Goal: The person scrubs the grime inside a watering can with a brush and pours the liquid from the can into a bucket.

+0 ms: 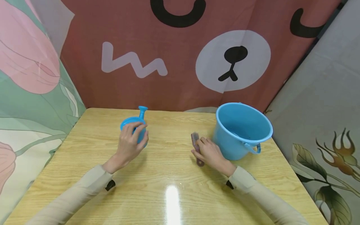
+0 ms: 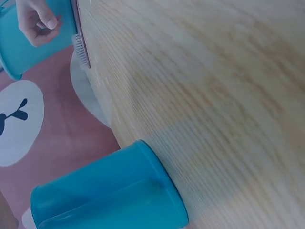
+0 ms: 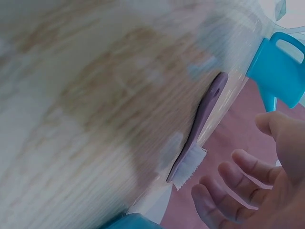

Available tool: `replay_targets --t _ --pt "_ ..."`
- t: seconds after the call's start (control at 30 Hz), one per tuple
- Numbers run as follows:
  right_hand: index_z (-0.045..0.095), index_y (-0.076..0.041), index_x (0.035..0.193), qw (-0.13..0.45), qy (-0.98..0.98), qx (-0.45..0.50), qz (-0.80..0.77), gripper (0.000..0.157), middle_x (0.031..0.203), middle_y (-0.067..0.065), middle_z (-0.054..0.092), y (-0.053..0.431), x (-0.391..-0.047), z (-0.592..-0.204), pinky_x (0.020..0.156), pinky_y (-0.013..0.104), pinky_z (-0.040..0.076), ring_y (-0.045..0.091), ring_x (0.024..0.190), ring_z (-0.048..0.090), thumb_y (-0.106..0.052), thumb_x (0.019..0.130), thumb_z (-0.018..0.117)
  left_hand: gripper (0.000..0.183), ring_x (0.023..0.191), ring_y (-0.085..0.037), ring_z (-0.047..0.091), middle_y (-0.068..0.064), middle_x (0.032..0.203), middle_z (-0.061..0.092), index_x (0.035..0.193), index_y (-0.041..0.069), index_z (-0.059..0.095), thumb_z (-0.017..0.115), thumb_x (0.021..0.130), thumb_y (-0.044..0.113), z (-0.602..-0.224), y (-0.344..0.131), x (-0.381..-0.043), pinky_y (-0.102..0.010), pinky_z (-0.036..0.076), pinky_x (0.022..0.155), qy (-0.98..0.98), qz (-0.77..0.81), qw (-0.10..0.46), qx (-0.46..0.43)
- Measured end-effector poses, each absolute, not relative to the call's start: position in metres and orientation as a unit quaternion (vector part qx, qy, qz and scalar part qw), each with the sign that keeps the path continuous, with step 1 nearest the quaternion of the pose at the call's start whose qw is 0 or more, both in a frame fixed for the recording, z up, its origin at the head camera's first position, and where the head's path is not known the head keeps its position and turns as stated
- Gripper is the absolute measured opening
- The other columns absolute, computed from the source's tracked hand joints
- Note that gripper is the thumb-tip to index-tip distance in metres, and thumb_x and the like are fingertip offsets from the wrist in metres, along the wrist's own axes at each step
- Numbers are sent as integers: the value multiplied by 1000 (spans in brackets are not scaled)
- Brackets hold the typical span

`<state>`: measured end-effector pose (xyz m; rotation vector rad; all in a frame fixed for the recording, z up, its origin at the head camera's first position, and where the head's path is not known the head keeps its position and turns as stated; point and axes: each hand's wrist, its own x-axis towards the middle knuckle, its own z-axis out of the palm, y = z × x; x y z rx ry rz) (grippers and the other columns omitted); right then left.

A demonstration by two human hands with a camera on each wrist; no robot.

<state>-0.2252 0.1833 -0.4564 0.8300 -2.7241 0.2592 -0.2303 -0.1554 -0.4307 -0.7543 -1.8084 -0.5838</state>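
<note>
A blue watering can (image 1: 132,120) stands on the table at the left, its sprinkler spout pointing to the far side. My left hand (image 1: 130,142) hovers over its near side with fingers bent and apart; in the left wrist view the can (image 2: 114,191) shows no fingers around its body. A purple-handled brush (image 3: 205,109) with pale bristles lies on the table right of the middle. Over it is my right hand (image 1: 209,153), fingers loosely curved. The right wrist view shows a gap between that hand (image 3: 267,181) and the brush.
A large light-blue bucket (image 1: 233,147) stands at the right, close beside the right hand, its handle hanging down. The wooden table (image 1: 166,175) meets a bear-patterned cloth (image 1: 182,90) at the back. Printed curtains (image 1: 315,103) border the sides.
</note>
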Motion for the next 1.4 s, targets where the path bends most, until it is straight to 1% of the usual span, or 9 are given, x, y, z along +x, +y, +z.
replay_targets --t 0.17,0.37,0.53,0.63,0.73,0.93,1.13,1.4 --pt "59 -13 85 119 -948 281 97 25 81 -3 50 183 -225 -456 54 25 41 14 71 46 -34 96 66 23 80 -41 54 -23 100 59 107 -3 65 62 91 13 -431 -158 -230 -49 44 68 -759 -241 522 -306" --pt "59 -12 86 103 -953 267 103 25 80 -3 49 183 -224 -454 52 25 41 14 70 46 -34 96 67 23 79 -41 52 -22 98 57 105 -4 63 61 92 16 -432 -161 -230 -52 45 70 -767 -248 514 -291" --pt "53 -13 81 90 -955 261 110 28 74 -3 44 182 -223 -453 46 26 39 13 62 43 -32 96 67 26 82 -42 53 -22 97 57 105 -5 62 61 92 18 -433 -163 -227 -53 44 72 -775 -263 502 -279" --pt "51 -14 80 90 -955 261 108 29 71 -3 42 182 -223 -454 44 26 38 12 59 42 -33 96 66 27 82 -41 53 -22 96 56 105 -6 61 61 92 18 -433 -164 -224 -53 43 72 -778 -278 495 -269" --pt "50 -15 80 93 -956 258 109 29 71 -4 41 182 -223 -456 45 26 37 12 58 42 -32 96 66 27 81 -41 53 -22 95 56 104 -7 61 60 92 18 -433 -166 -221 -52 42 72 -780 -285 492 -263" --pt "49 -15 79 104 -955 257 106 30 70 -4 42 182 -224 -459 44 27 38 13 58 42 -31 95 68 26 79 -39 53 -21 93 58 101 -8 61 60 91 16 -435 -170 -217 -50 42 70 -780 -293 492 -252" --pt "50 -14 79 97 -957 256 99 30 71 -3 44 183 -225 -458 45 27 39 12 58 43 -33 96 66 29 78 -36 54 -20 94 58 103 -7 60 62 90 19 -436 -176 -213 -45 42 68 -793 -312 474 -223" --pt "50 -13 79 102 -957 257 91 31 70 -3 45 183 -225 -458 44 28 40 12 57 44 -34 96 66 26 78 -35 54 -18 94 59 104 -5 59 65 85 12 -438 -182 -210 -42 42 67 -796 -331 466 -200"
